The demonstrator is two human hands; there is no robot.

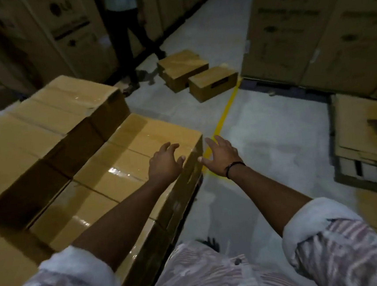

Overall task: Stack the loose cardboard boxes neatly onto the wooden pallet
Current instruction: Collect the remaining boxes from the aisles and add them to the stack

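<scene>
Above the stacked box (pixel 137 145), both hands (pixel 165 163) (pixel 221 157) spread, empty

My view is dim and a bit yellow, and the brightest spot is a white shine on the tape of the stacked box (pixel 116 172) just left of my left hand's fingers (pixel 172 149). Past the fingertips of my right hand (pixel 221 155) the grey floor (pixel 262 135) looks pale, while the tall cartons (pixel 310 27) far beyond them sink into dark, fuzzy shadow and their print is hard to read. The edges bend like a fishbowl, and my striped sleeves (pixel 344 243), well behind my fingers, look smeared and soft.
</scene>
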